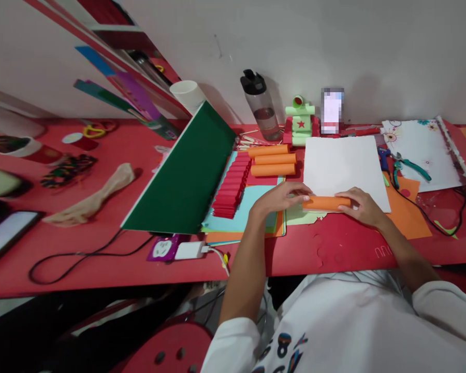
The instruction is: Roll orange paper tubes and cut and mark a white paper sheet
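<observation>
An orange paper tube (322, 203) lies along the near edge of a white board (344, 163). My left hand (289, 197) grips its left end between thumb and fingers. At the other end, my right hand (359, 204) pinches the tube with fingers over the top and thumb at the near side. Several more orange paper tubes (274, 170) are stacked side by side just beyond my left hand. Left of those sits a row of red folded paper strips (233, 189) on light blue paper sheets (252, 204).
A green board (186, 176) stands tilted on the left. Behind are a water bottle (262, 106), a green paper model with a red star (301, 122) and a phone (332, 111). Pliers (411, 166) and a blue glue gun (384, 158) lie right. A charger (190, 250) sits near the front edge.
</observation>
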Available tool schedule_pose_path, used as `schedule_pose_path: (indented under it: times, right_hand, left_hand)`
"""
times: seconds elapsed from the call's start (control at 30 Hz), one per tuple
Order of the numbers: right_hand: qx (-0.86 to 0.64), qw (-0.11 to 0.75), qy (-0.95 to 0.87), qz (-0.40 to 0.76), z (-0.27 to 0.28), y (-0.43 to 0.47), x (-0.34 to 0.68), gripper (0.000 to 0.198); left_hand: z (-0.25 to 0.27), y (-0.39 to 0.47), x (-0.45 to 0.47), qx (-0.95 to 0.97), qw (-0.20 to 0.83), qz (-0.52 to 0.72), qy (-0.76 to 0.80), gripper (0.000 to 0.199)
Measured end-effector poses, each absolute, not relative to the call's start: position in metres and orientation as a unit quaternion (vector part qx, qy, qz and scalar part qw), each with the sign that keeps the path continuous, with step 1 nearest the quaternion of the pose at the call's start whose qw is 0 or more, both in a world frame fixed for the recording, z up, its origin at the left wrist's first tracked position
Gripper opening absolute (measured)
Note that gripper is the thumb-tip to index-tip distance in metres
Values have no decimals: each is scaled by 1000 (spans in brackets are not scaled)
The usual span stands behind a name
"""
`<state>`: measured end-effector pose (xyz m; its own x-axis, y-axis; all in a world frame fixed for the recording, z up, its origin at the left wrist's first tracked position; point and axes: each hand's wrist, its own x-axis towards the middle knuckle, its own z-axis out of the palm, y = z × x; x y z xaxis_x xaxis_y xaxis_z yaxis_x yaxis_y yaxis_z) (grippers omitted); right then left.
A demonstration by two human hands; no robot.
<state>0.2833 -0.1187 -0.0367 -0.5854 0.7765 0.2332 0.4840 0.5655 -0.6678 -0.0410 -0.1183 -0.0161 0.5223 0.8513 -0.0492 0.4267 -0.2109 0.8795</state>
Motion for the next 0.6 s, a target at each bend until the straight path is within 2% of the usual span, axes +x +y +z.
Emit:
schedule_pose_path:
  times: [0.33,0.5,0.6]
  right_hand:
    - [-402,248,-834,286,-41,-118,284,30]
    - [-394,247,-838,286,-40,-118,283,29]
    - [-396,244,-838,285,-42,-118,283,30]
  left_hand:
    - [-9,-120,-42,745,476,182,431,37]
    - [-11,-124,-26,791,378,249,412,35]
    - [-15,-130,-5,844,320,240,357,39]
